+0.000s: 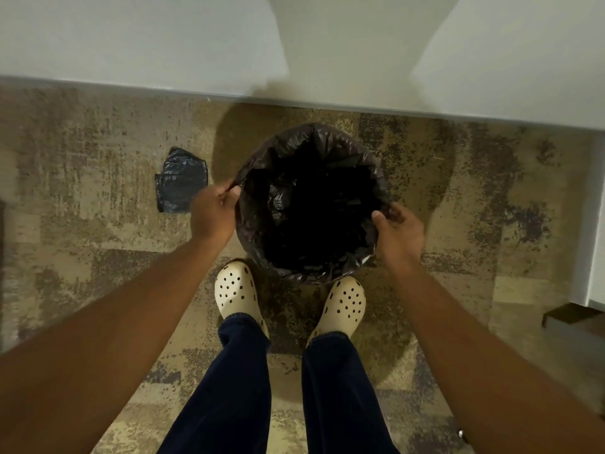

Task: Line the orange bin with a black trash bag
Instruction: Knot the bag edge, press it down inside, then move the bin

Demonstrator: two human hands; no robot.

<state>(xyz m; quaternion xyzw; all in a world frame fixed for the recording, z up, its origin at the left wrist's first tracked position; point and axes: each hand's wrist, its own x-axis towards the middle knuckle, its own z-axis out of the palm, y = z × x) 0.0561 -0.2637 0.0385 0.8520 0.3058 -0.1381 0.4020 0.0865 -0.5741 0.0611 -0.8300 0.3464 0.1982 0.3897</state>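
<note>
A black trash bag is draped over a round bin that stands on the carpet just in front of my feet. The bag's crinkled edge wraps the whole rim, so the bin's orange surface is hidden. Inside, the bag hangs dark and loose. My left hand pinches the bag's edge at the rim's left side. My right hand grips the bag's edge at the rim's right side.
A folded black bag lies flat on the carpet left of the bin. A white wall runs just behind the bin. My cream clogs stand right against its near side. A dark box corner shows at the right.
</note>
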